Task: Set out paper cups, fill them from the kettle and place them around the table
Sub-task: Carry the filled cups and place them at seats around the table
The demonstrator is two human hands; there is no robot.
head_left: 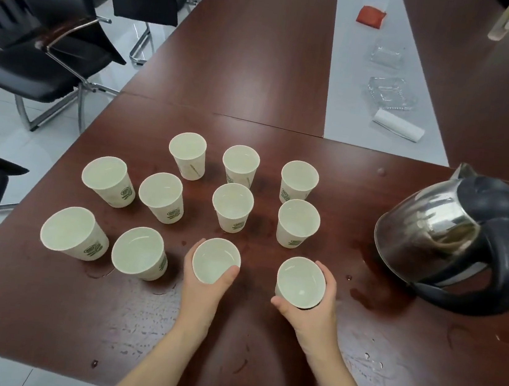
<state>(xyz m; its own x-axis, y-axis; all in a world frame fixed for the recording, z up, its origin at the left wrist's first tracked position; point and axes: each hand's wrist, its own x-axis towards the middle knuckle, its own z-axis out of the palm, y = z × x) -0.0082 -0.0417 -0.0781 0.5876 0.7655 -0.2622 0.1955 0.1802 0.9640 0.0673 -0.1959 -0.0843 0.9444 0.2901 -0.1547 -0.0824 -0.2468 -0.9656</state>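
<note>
Several white paper cups with green prints stand grouped on the dark red-brown table, among them one at the far left and one at the back. My left hand grips a cup at the front of the group. My right hand grips another cup just to its right. Both held cups look filled with clear water. A steel kettle with a black handle and lid stands at the right, apart from the cups.
Water drops and small puddles lie around the kettle and cups. Black office chairs line the table's left side. A grey strip down the table holds glass ashtrays, a white roll and a red packet.
</note>
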